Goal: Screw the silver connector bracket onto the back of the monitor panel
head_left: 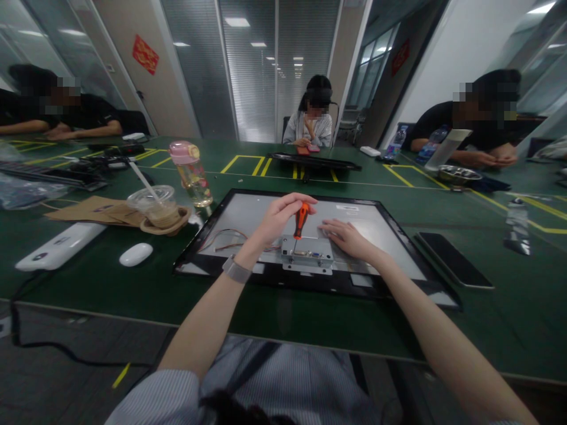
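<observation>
One grey rectangular panel [244, 215] framed in black lies flat. Of two bare hands, the right hand [348, 237] rests on it, fingers apart. One silver metal box [310, 248] sits at the panel's near edge; above it, the left hand [280, 215] is clamped on one orange-and-black screwdriver [302, 221].

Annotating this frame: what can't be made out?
Screwdriver tip, head view: too small and blurred to tell what it meets.
Label text, head view: too small, blurred.
Panel under the right hand, head view: hidden by that hand.
Black sleeve at far left, head view: cut off by the picture's edge.
</observation>
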The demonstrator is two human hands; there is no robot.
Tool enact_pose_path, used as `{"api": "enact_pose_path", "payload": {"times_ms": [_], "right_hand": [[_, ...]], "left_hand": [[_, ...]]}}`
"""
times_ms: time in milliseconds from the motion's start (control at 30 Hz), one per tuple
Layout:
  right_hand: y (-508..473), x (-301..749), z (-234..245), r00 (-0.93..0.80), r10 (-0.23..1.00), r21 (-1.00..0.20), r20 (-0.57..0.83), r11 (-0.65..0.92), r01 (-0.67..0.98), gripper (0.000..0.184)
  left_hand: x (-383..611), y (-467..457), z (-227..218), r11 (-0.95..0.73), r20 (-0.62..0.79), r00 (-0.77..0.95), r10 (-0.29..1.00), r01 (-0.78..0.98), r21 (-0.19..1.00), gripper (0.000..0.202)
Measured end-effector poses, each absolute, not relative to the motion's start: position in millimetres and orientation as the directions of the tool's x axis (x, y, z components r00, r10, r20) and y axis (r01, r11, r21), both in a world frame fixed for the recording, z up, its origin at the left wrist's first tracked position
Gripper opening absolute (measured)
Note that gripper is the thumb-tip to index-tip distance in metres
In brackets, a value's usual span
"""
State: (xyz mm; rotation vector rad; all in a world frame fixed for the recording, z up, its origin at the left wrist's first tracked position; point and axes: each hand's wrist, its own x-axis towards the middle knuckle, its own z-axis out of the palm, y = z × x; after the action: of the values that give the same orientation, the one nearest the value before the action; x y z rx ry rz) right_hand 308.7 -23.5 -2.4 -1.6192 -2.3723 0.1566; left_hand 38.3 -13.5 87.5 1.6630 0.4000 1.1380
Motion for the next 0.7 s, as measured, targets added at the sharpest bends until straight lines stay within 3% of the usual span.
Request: {"api": "enact_pose_path", "payload": {"times_ms": [233,333,533,700], "right_hand": [[-24.8,307.2,-0.5,-0.341,0.926,-0.245,0.163,0.372,0.895,0.045],[-25.4,306.4,-0.1,-0.33,0.93,-0.246,0.16,0.362,0.899,0.044],[-24.4,307.4,-1.8,-0.324,0.932,-0.231,0.163,0.356,0.906,0.043],[-24.7,307.7,-0.9,-0.338,0.926,-0.222,0.167,0.369,0.903,0.044]], "left_hand": [[38.1,-18.0,93.1,-0.56,0.57,0.4,0.718,-0.154,0.814,0.02],[37.5,-18.8,93.7,-0.547,0.55,0.408,0.729,-0.136,0.826,0.019],[38.7,-12.1,88.3,-0.424,0.509,0.43,0.746,-0.283,0.861,0.024],[39.8,-12.7,89.2,-0.51,0.551,0.36,0.753,-0.21,0.834,0.021]]}}
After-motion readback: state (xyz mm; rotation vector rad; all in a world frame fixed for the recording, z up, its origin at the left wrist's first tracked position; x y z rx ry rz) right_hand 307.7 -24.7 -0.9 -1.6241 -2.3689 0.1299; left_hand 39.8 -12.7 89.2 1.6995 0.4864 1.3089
